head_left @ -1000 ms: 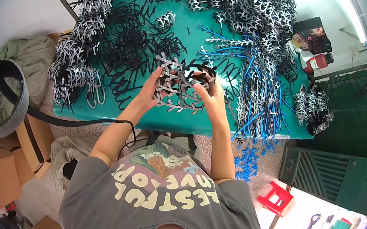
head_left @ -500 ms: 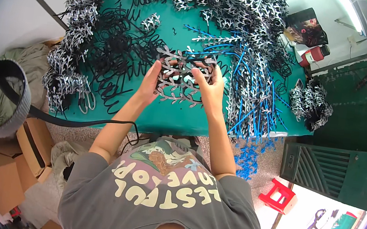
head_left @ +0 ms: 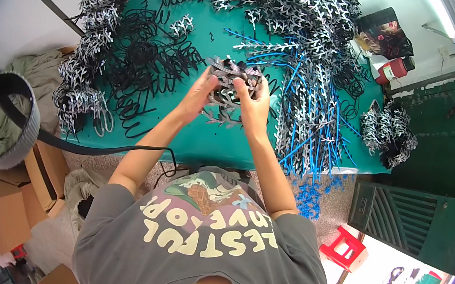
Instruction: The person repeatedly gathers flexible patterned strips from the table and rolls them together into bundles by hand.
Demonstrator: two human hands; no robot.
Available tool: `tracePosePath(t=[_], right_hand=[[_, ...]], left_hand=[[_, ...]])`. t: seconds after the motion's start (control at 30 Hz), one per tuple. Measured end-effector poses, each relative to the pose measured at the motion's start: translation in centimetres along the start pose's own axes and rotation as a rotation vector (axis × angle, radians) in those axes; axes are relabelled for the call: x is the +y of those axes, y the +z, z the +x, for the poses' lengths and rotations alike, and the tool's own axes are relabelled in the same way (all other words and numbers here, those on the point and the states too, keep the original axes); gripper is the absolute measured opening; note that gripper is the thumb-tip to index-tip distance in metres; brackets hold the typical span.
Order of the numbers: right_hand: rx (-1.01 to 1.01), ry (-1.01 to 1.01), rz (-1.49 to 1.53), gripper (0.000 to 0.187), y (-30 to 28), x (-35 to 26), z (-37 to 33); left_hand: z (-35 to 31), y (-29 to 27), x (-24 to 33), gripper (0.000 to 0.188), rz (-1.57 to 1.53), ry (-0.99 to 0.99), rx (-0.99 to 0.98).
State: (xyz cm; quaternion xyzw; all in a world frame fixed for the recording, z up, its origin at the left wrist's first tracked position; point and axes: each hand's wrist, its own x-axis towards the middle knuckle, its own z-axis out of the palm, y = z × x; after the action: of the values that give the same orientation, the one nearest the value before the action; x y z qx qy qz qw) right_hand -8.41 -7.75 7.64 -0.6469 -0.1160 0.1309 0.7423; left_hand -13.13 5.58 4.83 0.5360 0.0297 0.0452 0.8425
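Between my two hands, over the green table [head_left: 182, 136], is a bundle of silver-and-black leaf-shaped strips [head_left: 226, 93]. My left hand [head_left: 201, 94] is closed around its left side, the thumb lying along the near face. My right hand [head_left: 254, 99] grips the opposite side, its thumb tip pressed on the strips' front. The far fingers of both hands are partly hidden behind the bundle. Leafy ends hang loose below it. Just right of my right hand lies a pile of silver leafy strips and blue strips [head_left: 307, 124].
Coiled black cords [head_left: 147, 54] cover the table's left part. Tall heaps of leafy strips stand at the left edge [head_left: 96, 27] and far side [head_left: 292, 1]. A red bottle [head_left: 395, 71] stands at the far right. Blue scraps [head_left: 309, 199] and a red stool [head_left: 344, 248] are on the floor.
My hands have drawn closer together, squeezing the spread leafy strips into a narrower, more bunched bundle. The left hand has moved to the right.
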Motion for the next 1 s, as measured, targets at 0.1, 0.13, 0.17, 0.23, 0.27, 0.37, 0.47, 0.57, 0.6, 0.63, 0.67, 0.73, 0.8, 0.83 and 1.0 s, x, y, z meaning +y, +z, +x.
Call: tracePosePath(t=[0.1, 0.13, 0.17, 0.23, 0.27, 0.37, 0.47, 0.57, 0.6, 0.63, 0.67, 0.73, 0.8, 0.83, 1.0], right_hand=[[-0.004, -0.039, -0.053, 0.07, 0.1, -0.2, 0.1], [-0.04, -0.037, -0.072, 0.071, 0.0, -0.7, 0.2], [-0.075, -0.035, -0.091, 0.072, -0.3, -0.9, 0.5], [-0.316, -0.017, -0.074, 0.073, -1.6, -2.0, 1.6], [-0.316, 0.054, -0.152, 0.075, -2.5, -3.3, 1.4], [-0.351, 0.032, -0.223, 0.082, -5.6, -5.6, 2.5], [-0.278, -0.028, -0.172, 0.078, -7.3, -7.4, 2.7], [-0.269, -0.074, -0.139, 0.066, -7.6, -8.8, 2.3], [-0.278, -0.104, -0.121, 0.059, -7.5, -9.0, 2.2], [-0.318, -0.091, -0.094, 0.057, -7.4, -8.9, 2.2], [-0.325, -0.075, -0.092, 0.06, -6.7, -8.5, 2.0], [-0.342, -0.052, -0.158, 0.072, -4.6, -7.1, 1.3], [-0.317, -0.024, -0.256, 0.082, -3.0, -4.6, 1.1], [-0.311, 0.019, -0.246, 0.084, -2.6, -3.7, 1.1], [-0.293, 0.0, 0.042, 0.077, -1.8, -0.9, 0.7]], left_hand=[[0.6, 0.5, -0.7, 0.061, 0.126, -0.027, 0.003], [0.7, 1.3, -0.2, 0.06, 0.062, -0.034, 0.021], [0.8, 1.8, 0.0, 0.058, -0.001, -0.042, 0.038], [1.6, 1.0, -0.4, 0.052, -0.187, -0.107, 0.099], [1.7, 0.3, -0.4, 0.051, -0.305, -0.149, 0.071], [1.9, -0.5, 0.3, 0.058, -0.555, -0.191, 0.09], [1.9, -1.2, 0.3, 0.074, -0.661, -0.198, -0.03], [1.8, -1.1, 0.4, 0.075, -0.628, -0.189, -0.036], [1.8, -0.9, 0.4, 0.072, -0.601, -0.165, -0.029], [1.8, -0.8, 0.4, 0.072, -0.6, -0.168, -0.031], [1.7, -0.8, 0.2, 0.07, -0.511, -0.139, -0.007], [1.6, -0.8, 0.0, 0.063, -0.434, -0.141, -0.015], [1.5, 1.1, 0.3, 0.053, -0.39, -0.085, 0.031], [1.6, 1.5, 0.3, 0.052, -0.37, -0.086, 0.013], [1.9, 2.7, -0.5, 0.052, -0.257, -0.032, 0.054]])
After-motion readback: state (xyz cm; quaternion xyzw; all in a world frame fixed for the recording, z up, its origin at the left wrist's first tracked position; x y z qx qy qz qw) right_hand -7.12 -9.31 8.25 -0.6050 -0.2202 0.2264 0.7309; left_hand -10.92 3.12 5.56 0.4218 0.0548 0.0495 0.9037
